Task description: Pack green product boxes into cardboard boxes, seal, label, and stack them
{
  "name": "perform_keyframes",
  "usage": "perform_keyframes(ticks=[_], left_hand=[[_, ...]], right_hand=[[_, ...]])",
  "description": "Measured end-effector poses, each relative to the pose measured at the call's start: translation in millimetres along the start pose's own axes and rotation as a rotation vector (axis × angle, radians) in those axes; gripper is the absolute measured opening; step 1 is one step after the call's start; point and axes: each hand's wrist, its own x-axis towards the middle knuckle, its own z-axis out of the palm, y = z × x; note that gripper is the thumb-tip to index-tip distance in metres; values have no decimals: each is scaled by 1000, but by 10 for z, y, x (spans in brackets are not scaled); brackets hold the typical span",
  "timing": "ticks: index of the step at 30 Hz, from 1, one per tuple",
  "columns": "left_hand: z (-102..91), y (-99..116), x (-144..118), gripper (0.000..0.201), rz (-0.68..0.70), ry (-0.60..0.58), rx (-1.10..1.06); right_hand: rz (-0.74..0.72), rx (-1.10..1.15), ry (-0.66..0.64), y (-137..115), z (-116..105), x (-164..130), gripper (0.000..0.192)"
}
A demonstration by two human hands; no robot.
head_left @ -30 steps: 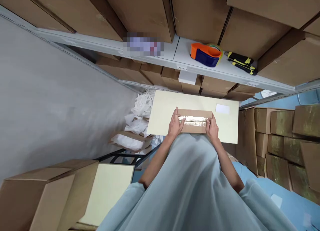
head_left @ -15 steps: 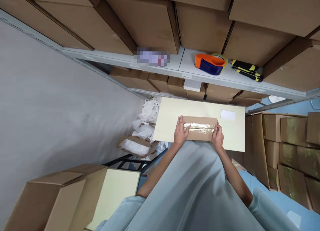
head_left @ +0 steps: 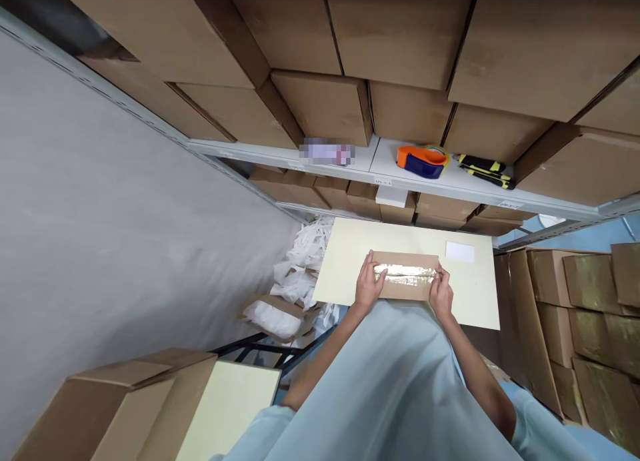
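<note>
Both hands, left hand [head_left: 369, 289] and right hand [head_left: 442, 293], seemingly grip taped box [head_left: 406, 276]

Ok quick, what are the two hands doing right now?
Left hand: gripping the left end of the small taped cardboard box on the pale table.
Right hand: gripping the box's right end.
</note>
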Motion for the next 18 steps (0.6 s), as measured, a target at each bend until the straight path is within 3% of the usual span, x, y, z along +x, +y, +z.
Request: perform_keyframes(ticks=[9, 12, 15, 18], left_hand=[[-41, -17, 51, 21, 39, -9, 49], [-39, -6, 74, 23, 62, -23, 142], [-52, 96, 192, 24, 75, -11, 210], [-132, 336, 497, 26, 148, 0, 200]], right_hand=[[-49, -117, -28, 40, 8, 24, 47], [-160, -130, 57, -55, -40, 117, 48], [-358, -82, 248, -429, -154, 403, 45], [-559, -42, 362, -1128, -345, 903, 37]])
